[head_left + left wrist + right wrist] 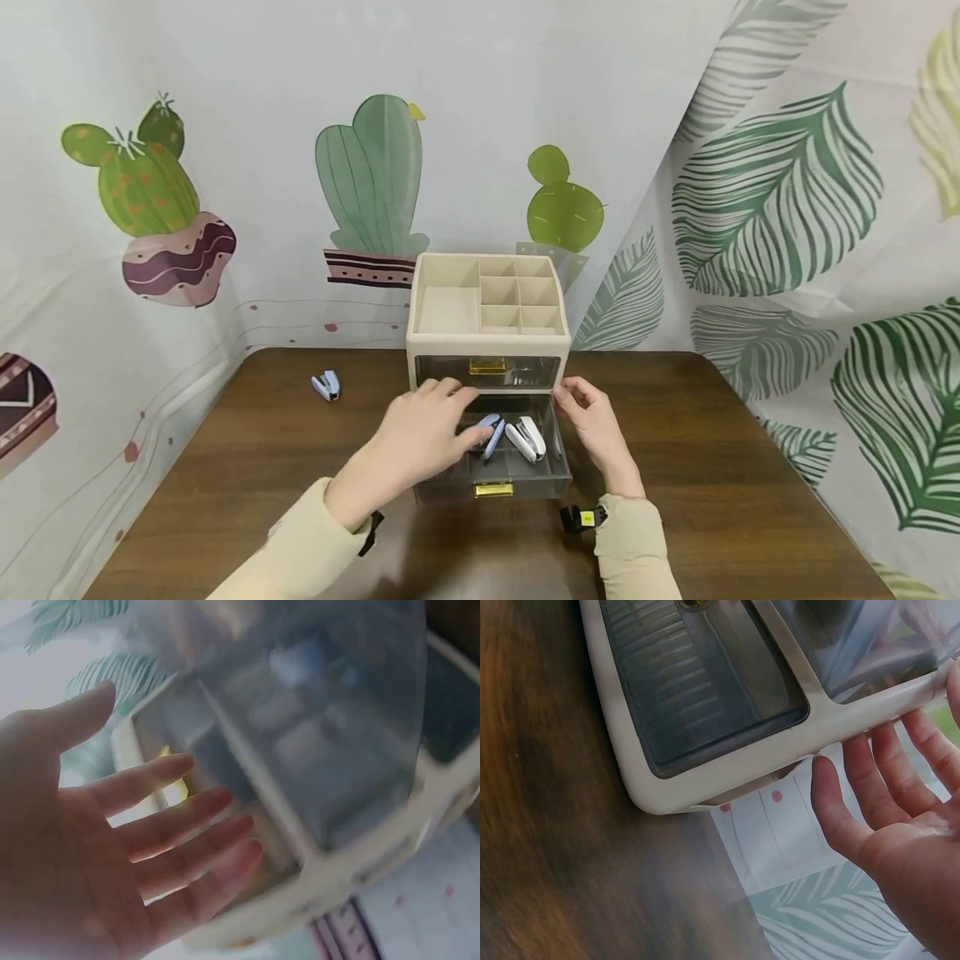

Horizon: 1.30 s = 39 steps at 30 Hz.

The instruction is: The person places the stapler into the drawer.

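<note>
Staplers fill the pulled-out lower drawer (517, 479) in the head view: blue stapler (491, 433) lengthwise toward 12 o'clock, white stapler (526, 438) angled toward 11. Left hand (423, 433) hovers over them, right hand (596, 421) at 3 o'clock, both relaxed. Left wrist view shows spread fingers (172, 847) (blurred, no staplers visible). Right wrist view alone shows fingertips (829, 787) beside the organizer (727, 765) frame.

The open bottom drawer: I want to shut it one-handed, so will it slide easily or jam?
The drawer looks like thin clear plastic, probably light. It holds only two small staplers, so it likely slides easily. Pushed off-centre, away from the gold handle, it might skew.
</note>
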{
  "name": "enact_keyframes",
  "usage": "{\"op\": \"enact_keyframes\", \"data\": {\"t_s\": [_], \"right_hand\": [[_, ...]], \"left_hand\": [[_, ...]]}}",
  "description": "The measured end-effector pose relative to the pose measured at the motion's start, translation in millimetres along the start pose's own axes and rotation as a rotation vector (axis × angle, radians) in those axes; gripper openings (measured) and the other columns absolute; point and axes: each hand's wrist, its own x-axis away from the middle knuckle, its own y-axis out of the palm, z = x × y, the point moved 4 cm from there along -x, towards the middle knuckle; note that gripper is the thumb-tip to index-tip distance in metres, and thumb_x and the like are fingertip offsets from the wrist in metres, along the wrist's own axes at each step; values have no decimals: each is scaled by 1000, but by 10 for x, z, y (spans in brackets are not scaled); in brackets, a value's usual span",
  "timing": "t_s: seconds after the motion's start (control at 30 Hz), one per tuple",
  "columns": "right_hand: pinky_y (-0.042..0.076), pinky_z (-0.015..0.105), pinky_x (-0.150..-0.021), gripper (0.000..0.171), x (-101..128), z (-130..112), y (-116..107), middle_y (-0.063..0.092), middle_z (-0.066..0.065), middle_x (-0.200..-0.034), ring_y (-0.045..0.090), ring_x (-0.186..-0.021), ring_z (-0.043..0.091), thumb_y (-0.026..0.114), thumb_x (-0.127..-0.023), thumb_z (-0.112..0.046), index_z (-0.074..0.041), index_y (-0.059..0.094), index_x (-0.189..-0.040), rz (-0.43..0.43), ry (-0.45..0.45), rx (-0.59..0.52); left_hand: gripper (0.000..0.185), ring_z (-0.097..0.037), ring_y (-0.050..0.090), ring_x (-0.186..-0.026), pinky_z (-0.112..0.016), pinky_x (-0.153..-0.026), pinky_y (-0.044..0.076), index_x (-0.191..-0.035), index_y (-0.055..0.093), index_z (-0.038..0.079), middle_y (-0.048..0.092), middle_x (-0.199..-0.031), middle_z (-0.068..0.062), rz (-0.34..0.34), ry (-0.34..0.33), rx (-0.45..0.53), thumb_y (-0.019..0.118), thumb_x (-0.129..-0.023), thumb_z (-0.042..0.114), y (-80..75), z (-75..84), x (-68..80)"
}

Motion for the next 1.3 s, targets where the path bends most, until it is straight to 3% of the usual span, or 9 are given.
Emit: {"op": "enact_keyframes", "data": {"t_s": [0.17,0.33,0.47,0.73,0.87,1.07,1.23,1.3], "right_hand": [[54,26,-77,19,4,-7,9,63,1,-87,60,-83,10,62,-97,-9,9,59,-102,-9,-6,-14],[54,26,-78,20,7,-3,2,63,1,-89,60,-84,10,62,-97,-9,10,58,-103,-12,8,-13],[53,26,-78,18,10,-20,-21,63,4,-90,60,-85,10,60,-97,-7,10,60,-105,-19,34,-5],[54,29,-79,18,78,-260,43,63,9,-91,59,-85,10,60,-97,-4,12,59,-104,-41,42,16],[53,26,-76,17,97,-296,63,63,11,-91,60,-84,10,60,-97,-3,13,58,-104,-35,44,9],[54,34,-81,17,83,-285,65,62,16,-93,60,-84,11,60,-97,-3,12,59,-104,-38,37,-7],[54,29,-77,15,81,-276,52,62,15,-92,60,-83,11,59,-97,-2,11,59,-103,-35,36,-19],[54,28,-77,14,84,-276,45,62,14,-91,60,-83,10,59,-97,-2,11,59,-102,-33,34,-18]], "left_hand": [[54,-29,60,-107,-50,-76,53,-126,64,14,65,-119,-8,70,-68,-2,60,-92,55,-183,-267,145],[46,-33,61,-104,-53,-74,53,-123,65,11,66,-116,-12,136,-128,2,64,-93,45,-168,-652,245],[42,-39,61,-104,-57,-71,52,-121,66,8,65,-114,-16,145,-185,-8,66,-93,38,-5,-994,269],[34,-45,61,-96,-55,-55,51,-113,66,0,64,-108,-24,79,-267,-81,69,-90,25,487,-1637,271],[27,-41,60,-84,-52,-53,49,-104,66,0,64,-97,-20,89,-265,-137,69,-89,21,642,-1845,278],[19,-40,57,-78,-53,-56,47,-86,60,-1,59,-81,-18,119,-232,-268,71,-85,15,772,-2107,240],[9,-40,57,-80,-53,-56,47,-88,60,-1,56,-82,-19,113,-177,-344,67,-82,3,857,-2308,165],[16,-40,56,-82,-52,-57,48,-92,60,1,56,-86,-18,90,-152,-389,70,-79,0,881,-2373,130]]}}
